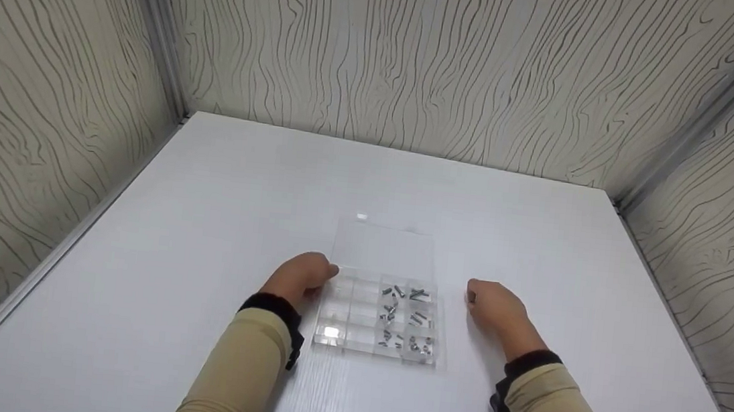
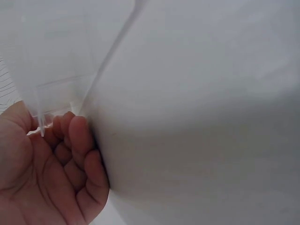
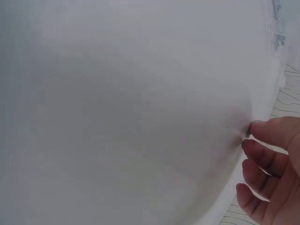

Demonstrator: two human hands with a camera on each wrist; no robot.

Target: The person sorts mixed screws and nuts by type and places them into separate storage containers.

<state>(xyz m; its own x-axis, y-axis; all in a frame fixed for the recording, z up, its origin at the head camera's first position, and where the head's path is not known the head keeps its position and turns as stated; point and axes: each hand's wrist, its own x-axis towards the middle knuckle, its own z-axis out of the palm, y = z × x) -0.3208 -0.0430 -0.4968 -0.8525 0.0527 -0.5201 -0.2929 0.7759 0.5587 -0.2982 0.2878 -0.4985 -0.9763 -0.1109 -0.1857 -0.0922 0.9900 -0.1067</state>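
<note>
Clear compartment box (image 1: 375, 314) sits mid-surface, lid (image 1: 384, 248) swung open and lying flat on its far side. Small metal screws (image 1: 406, 321) fill the box's right-hand cells in three rows; left and middle cells look bare from the head cam, apart from a bright glare patch in the near-left cell.

Left hand (image 1: 299, 277) is at the box's far-left corner, fingers curled. Left wrist cam shows the fingertips (image 2: 77, 129) right against the clear wall (image 2: 56, 101), thumb on the other side of a thin edge, so it reads as a light pinch on the corner, steadying the box.

Right hand (image 1: 495, 306) sits on the white surface (image 1: 204, 217) just right of the box, w/ a clear gap to it. Fingers loosely curled, thumb and forefinger tips close together. Right wrist cam shows a tiny dark speck at the fingertips (image 3: 255, 129), prob. one small screw nipped btwn them, but too small to be sure.

Step in hand, as I judge it: sorting screws into cells, one piece either just picked off the surface or on its way to the box. The next move would call for a short carry left over the box rim, fine aim into one narrow cell, and the left hand bracing so the light box doesn't skid.
</note>
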